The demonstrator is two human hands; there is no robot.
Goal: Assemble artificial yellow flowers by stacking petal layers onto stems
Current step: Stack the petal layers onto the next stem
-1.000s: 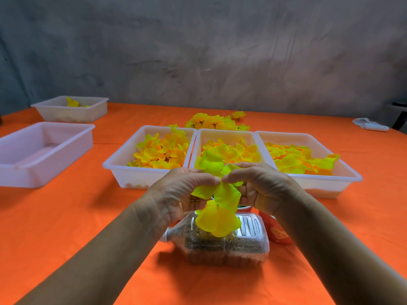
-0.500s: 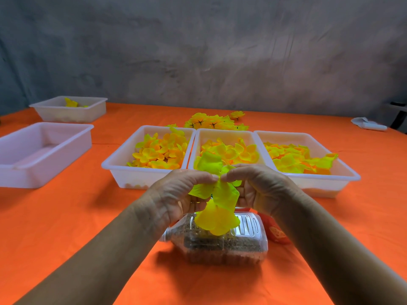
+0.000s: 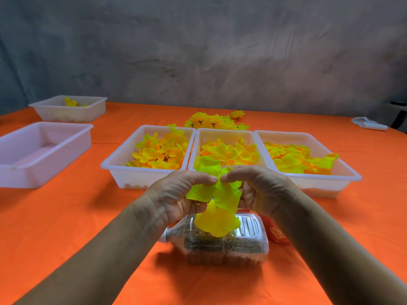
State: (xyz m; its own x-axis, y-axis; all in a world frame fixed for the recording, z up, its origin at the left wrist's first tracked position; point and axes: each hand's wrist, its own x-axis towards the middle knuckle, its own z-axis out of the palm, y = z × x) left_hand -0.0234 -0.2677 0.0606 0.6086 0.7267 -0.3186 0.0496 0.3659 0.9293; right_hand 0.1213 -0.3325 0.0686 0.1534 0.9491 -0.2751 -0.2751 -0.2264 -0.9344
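Table (image 3: 55,216) draped in smooth, matte orange cloth; behind it a mottled grey wall (image 3: 220,51) with a rough, plaster-like finish. Three shallow rectangular trays of translucent white plastic set side by side at mid-table: left tray (image 3: 116,166), middle tray (image 3: 197,139), right tray (image 3: 350,172), each heaped with thin, fabric-like yellow and orange petal layers. Beyond them, a loose pile of finished flowers (image 3: 214,122) with dark star-shaped centres. At far left, two more white trays (image 3: 44,150). Left hand (image 3: 176,194) and right hand (image 3: 262,190) raised in front of the middle tray, fingertips meeting, both pinching a lime-yellow petal layer (image 3: 224,194); a rounder yellow layer hanging just below. Beneath the hands, a clear ribbed plastic bottle (image 3: 248,243) lying on its side, filled with brown granules.
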